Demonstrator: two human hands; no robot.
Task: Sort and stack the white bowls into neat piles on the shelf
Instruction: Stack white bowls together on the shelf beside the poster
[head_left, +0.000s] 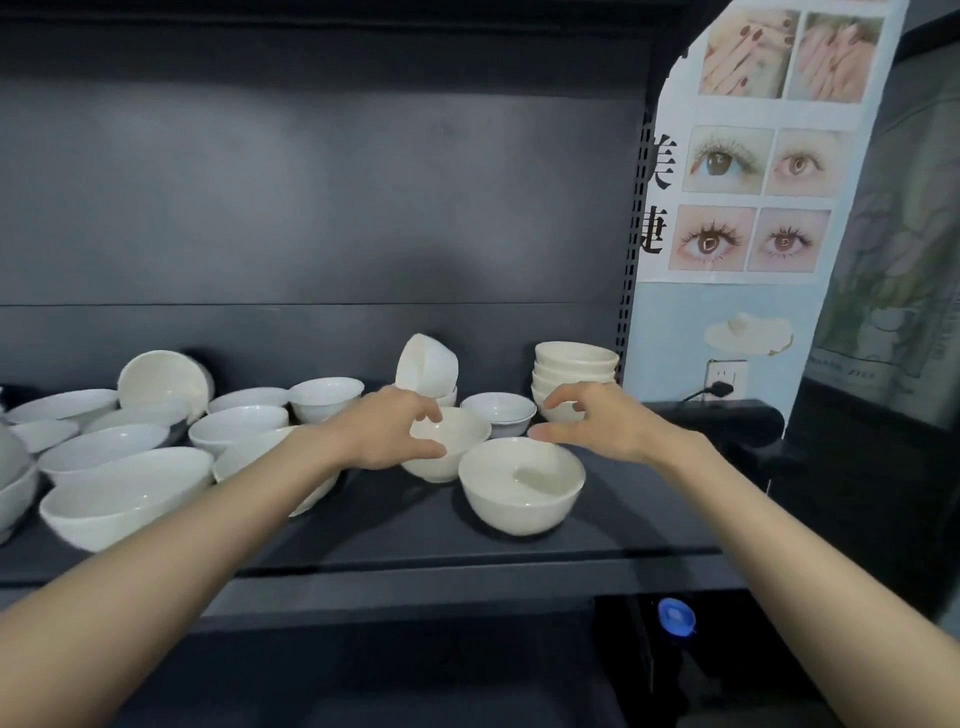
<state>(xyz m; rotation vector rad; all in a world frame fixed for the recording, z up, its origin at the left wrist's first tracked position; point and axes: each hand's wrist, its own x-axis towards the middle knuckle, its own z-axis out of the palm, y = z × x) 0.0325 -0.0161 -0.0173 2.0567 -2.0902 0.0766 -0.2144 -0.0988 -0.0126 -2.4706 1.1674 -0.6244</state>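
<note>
Many white bowls lie on the dark shelf (623, 499). My left hand (389, 431) curls thumb and fingers round the left rim of a small cream bowl (457, 441) standing mid-shelf. My right hand (592, 421) hovers with spread, curved fingers and holds nothing, just above and behind a larger cream bowl (522, 483). Behind that hand stands a stack of several cream bowls (576, 364). One bowl (426, 366) is tipped on its side on another. A white bowl (498, 410) sits between the two hands.
Left of my arm, several wider white bowls (124, 493) lie loosely and overlapping, one (163, 382) leaning on edge against the shelf's back panel. A perforated upright (631, 291) ends the shelf on the right. Beyond it are a poster, a wall socket (724, 376) and a black device (727, 415).
</note>
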